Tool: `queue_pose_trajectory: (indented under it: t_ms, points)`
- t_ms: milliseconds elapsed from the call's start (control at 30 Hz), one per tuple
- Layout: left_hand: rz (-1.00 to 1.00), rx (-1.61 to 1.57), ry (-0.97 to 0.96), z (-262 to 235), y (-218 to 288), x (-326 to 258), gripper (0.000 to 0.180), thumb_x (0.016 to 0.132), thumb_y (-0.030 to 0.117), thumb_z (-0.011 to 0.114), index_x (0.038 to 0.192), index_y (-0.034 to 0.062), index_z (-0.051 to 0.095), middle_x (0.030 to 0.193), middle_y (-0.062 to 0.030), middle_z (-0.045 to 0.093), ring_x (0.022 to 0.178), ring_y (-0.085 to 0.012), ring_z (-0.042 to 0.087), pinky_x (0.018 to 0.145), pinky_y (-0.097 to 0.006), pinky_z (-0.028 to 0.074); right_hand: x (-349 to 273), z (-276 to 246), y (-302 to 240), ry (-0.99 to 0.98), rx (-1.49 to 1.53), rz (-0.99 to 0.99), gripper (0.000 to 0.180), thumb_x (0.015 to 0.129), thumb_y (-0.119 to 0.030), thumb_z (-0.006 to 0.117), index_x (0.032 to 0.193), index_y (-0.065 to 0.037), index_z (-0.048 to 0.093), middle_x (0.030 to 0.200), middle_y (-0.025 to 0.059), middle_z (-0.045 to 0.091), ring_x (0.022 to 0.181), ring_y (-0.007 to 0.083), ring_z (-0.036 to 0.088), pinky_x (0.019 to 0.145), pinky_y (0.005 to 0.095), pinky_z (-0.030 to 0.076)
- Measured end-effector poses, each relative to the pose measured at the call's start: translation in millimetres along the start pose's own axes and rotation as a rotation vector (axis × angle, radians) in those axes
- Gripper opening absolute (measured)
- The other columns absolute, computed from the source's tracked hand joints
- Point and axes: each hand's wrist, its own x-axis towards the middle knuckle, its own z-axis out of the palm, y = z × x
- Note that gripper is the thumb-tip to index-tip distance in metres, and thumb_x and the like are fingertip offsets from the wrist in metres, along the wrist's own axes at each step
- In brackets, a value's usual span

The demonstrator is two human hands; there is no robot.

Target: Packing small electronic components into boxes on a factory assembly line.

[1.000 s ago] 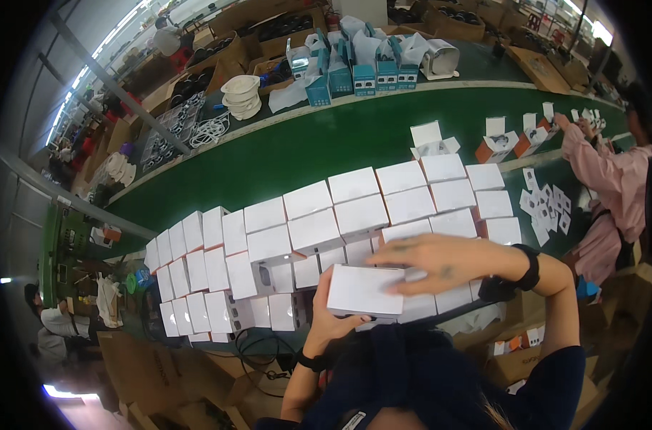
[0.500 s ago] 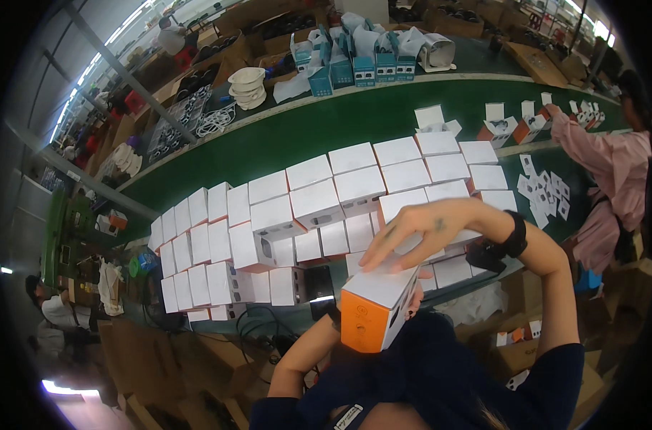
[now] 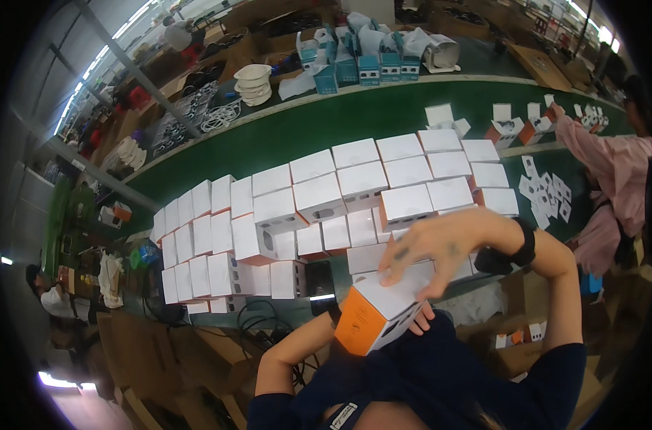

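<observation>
A white and orange cardboard box (image 3: 374, 313) is held tilted close to my body, its orange end toward the lower left and dark pictures on its white side. My left hand (image 3: 422, 319) supports it from behind and below; only some fingertips show past its right side, and the box hides the rest. From above, my right hand (image 3: 437, 247) reaches over the white top, with bent fingers and thumb touching it near opposite edges. Just beyond, rows of similar closed white boxes (image 3: 317, 198) stand stacked on the green table.
A dark flat device (image 3: 319, 278) and black cables (image 3: 261, 315) lie at the table's near edge. Open boxes (image 3: 505, 129) and scattered printed cards (image 3: 548, 195) are to the right, beside a co-worker's pink sleeve (image 3: 591, 147). Teal boxes (image 3: 369, 69) stand on the far bench.
My right hand has drawn slightly nearer, its fingers more bent over the box top. The box has turned slightly, and more left fingertips show beside it. The whole view has shifted a little.
</observation>
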Motion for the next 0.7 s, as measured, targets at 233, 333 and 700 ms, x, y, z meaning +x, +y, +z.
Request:
queue_pose_trajectory:
  t_ms: [233,333,700]
  points:
    - [0.203,0.340,0.589,-28.9,-23.1,-46.8,0.066,0.096,0.049,0.038,0.141,0.0019,0.027,0.134,-0.0169,0.045,0.118,-0.0210,0.049,0.100,-0.034,0.040,-19.3,20.4,-3.6,0.087,-0.120,0.178,0.042,0.072,-0.022,0.059,0.105,0.004,0.059,0.064,0.0225,0.057,0.056,0.0381,0.057,0.055,0.0396,0.046]
    - [0.403,0.549,0.540,8.6,-22.4,-48.0,0.070,0.091,0.041,0.054,0.143,0.0052,0.022,0.138,-0.0155,0.040,0.120,-0.0215,0.047,0.100,-0.035,0.039,-22.1,22.8,-8.6,0.012,-0.104,0.358,0.043,0.077,-0.025,0.056,0.110,0.003,0.058,0.064,0.0235,0.057,0.057,0.0382,0.057,0.055,0.0401,0.046]
    - [0.550,1.445,0.588,76.1,-14.5,-38.7,0.098,0.072,0.010,0.075,0.142,0.0074,0.006,0.134,-0.0216,0.037,0.118,-0.0277,0.047,0.098,-0.039,0.040,-54.6,13.7,15.1,0.438,0.290,0.416,0.036,0.091,-0.022,0.040,0.106,0.005,0.059,0.088,0.0152,0.064,0.074,0.0146,0.058,0.066,0.0290,0.048]
